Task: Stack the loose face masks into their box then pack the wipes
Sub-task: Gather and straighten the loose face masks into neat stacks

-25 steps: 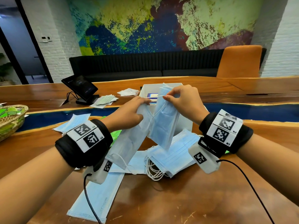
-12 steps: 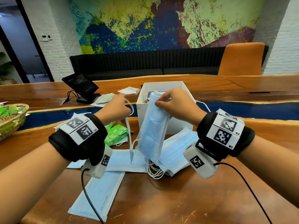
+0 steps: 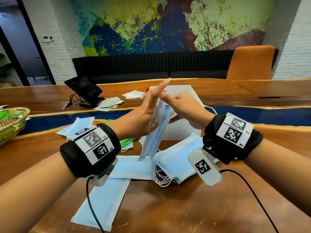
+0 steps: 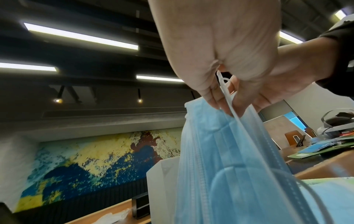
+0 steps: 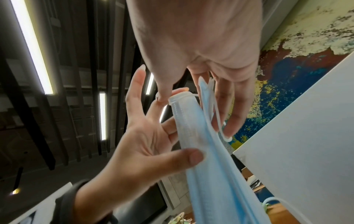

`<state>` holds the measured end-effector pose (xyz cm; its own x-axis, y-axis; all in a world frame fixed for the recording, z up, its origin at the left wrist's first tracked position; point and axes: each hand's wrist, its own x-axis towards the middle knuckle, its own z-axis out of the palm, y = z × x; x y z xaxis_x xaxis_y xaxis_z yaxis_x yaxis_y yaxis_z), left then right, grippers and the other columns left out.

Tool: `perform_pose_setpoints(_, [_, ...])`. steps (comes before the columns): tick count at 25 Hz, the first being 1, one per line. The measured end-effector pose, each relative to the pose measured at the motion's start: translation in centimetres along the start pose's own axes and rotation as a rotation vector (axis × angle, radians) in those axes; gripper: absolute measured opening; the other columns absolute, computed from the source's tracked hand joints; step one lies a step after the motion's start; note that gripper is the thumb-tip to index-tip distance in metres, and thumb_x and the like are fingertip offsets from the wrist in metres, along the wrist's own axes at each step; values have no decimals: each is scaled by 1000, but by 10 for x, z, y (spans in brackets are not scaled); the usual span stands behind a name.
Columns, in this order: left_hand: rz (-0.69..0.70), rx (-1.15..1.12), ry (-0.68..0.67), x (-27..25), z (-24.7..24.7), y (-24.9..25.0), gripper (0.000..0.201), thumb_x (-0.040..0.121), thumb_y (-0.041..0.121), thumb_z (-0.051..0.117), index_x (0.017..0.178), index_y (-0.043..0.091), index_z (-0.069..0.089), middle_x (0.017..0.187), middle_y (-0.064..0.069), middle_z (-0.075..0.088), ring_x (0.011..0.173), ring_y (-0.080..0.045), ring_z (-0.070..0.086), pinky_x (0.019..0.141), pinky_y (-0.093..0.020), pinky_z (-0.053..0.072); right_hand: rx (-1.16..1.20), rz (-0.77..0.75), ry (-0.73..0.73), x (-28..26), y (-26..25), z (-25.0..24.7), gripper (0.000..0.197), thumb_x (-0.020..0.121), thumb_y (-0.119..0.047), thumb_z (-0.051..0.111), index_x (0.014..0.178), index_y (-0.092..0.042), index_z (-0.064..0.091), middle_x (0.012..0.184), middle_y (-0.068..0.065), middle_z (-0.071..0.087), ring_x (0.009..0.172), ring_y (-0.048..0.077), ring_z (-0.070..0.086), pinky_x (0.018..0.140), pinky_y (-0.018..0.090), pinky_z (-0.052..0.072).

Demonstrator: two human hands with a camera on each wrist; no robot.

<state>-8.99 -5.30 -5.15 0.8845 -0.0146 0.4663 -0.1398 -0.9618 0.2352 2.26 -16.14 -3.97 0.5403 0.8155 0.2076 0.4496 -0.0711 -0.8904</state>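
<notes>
A bunch of light blue face masks (image 3: 155, 132) hangs upright in front of the white open box (image 3: 180, 130). My right hand (image 3: 181, 106) pinches the bunch at its top edge, seen up close in the right wrist view (image 5: 201, 94). My left hand (image 3: 149, 113) lies flat against the bunch's left side, fingers straight and thumb on the masks (image 5: 208, 166). In the left wrist view the masks (image 4: 229, 166) hang beside the box wall (image 4: 161, 181). More loose masks (image 3: 178, 158) lie piled on the table, one nearer me (image 3: 101, 204). A green wipes pack (image 3: 126, 142) peeks from behind my left wrist.
A tablet on a stand (image 3: 84, 89) sits at the back left with flat packets (image 3: 109, 103) beside it. A wicker basket (image 3: 11, 121) stands at the far left edge. Another mask (image 3: 79, 125) lies by the table's blue strip. Wrist cables trail across the wooden table (image 3: 202, 207).
My left hand, which held a single mask by its loop away from the bunch, has moved right and now lies flat against the bunch. The right hand keeps its pinch on the top.
</notes>
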Motion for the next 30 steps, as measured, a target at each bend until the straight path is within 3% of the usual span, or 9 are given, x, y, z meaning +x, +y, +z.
perform_pose_setpoints(3, [55, -57, 40, -1, 5, -7, 114, 75, -1, 72, 141, 33, -15, 150, -13, 10, 113, -19, 47, 86, -12, 50, 35, -14, 15, 0, 1, -5, 38, 92, -32, 56, 92, 4, 67, 94, 15, 67, 78, 18, 66, 63, 25, 58])
perform_pose_setpoints(6, [76, -172, 87, -1, 6, -10, 102, 76, 9, 73, 140, 29, -4, 147, -13, 15, 109, -15, 54, 89, -5, 44, 61, -46, 69, 0, 4, -8, 16, 91, -12, 57, 94, 0, 68, 91, 11, 66, 72, 14, 63, 57, 19, 56])
perform_pose_setpoints(8, [62, -154, 180, -2, 6, -11, 94, 76, 17, 70, 140, 31, 2, 143, -13, 21, 107, -16, 57, 92, -7, 42, 71, -66, 115, 2, 6, -10, 15, 90, -8, 57, 95, 0, 69, 90, 13, 66, 70, 14, 62, 57, 19, 55])
perform_pose_setpoints(11, [-98, -43, 316, 2, 6, -17, 84, 79, 20, 71, 143, 19, 16, 137, -15, 26, 111, -15, 47, 97, -17, 39, 128, -65, 132, 2, 8, -19, 16, 90, -7, 57, 98, 2, 68, 95, 15, 66, 78, 19, 63, 68, 24, 56])
perform_pose_setpoints(13, [-257, -7, 284, 3, 3, -19, 68, 84, 24, 68, 140, 12, 30, 134, -12, 32, 113, -11, 39, 97, -18, 32, 141, -107, 106, 0, 8, -24, 14, 90, -8, 58, 97, -2, 67, 93, 8, 66, 79, 13, 63, 70, 20, 56])
perform_pose_setpoints(16, [-366, -20, 173, 4, 2, -21, 51, 84, 30, 67, 127, 15, 44, 122, -7, 51, 108, -18, 51, 86, -24, 40, 133, -238, 143, -3, 11, -29, 10, 89, -9, 58, 95, -9, 67, 87, -2, 63, 80, 6, 57, 70, 13, 52])
perform_pose_setpoints(21, [-304, -151, 366, 2, 5, -16, 65, 73, 26, 78, 105, 21, 21, 111, -1, 36, 106, -18, 47, 81, -29, 46, 110, -330, 204, -5, 12, -35, 10, 87, -7, 60, 94, -9, 67, 85, -8, 60, 78, 1, 55, 75, 17, 51])
perform_pose_setpoints(25, [-370, -181, 149, -3, 7, -17, 49, 77, 24, 74, 110, 24, 37, 112, 4, 39, 109, -18, 49, 81, -30, 53, 124, -359, 217, -3, 9, -45, 10, 88, -6, 59, 96, -7, 66, 90, -6, 59, 83, 3, 55, 76, 14, 50])
perform_pose_setpoints(30, [-455, -188, 5, -11, 7, -27, 40, 84, 24, 67, 121, 16, 57, 113, 3, 50, 104, -16, 51, 75, -18, 48, 85, -369, 265, 1, 10, -51, 10, 86, -5, 62, 93, -2, 67, 90, 0, 60, 80, 3, 55, 75, 13, 49])
